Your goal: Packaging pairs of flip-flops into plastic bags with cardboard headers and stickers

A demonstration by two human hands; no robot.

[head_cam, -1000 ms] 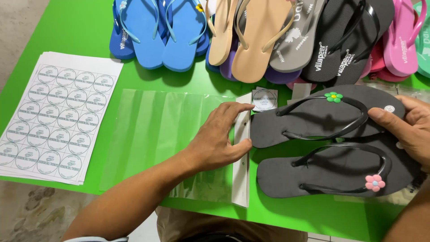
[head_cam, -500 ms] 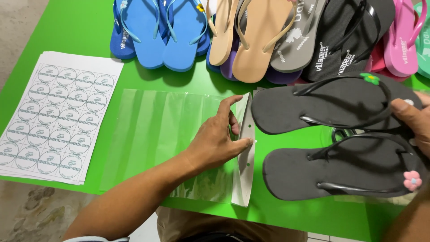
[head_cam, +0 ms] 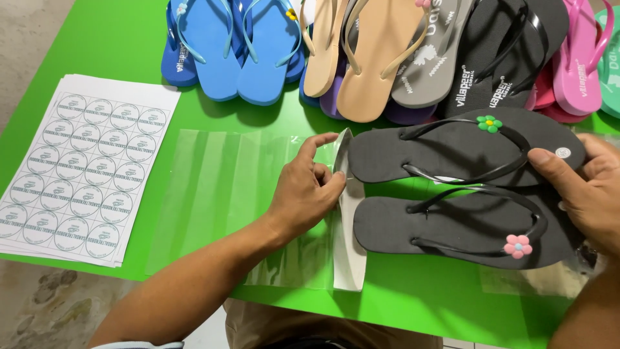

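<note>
While the right hand grips black flip-flops, the left hand pinches the clear bag's mouth beside sticker sheets.

The single head-worn camera looks steeply down, close over the green table, facing its far edge.

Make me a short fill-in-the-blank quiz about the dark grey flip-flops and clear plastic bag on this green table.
1. The left hand holds open the clear plastic ____.
2. The upper dark grey flip-flop carries a ____ flower charm.
3. The right hand grips the pair at the ____ end.

Missing words: bag; green; toe
</note>
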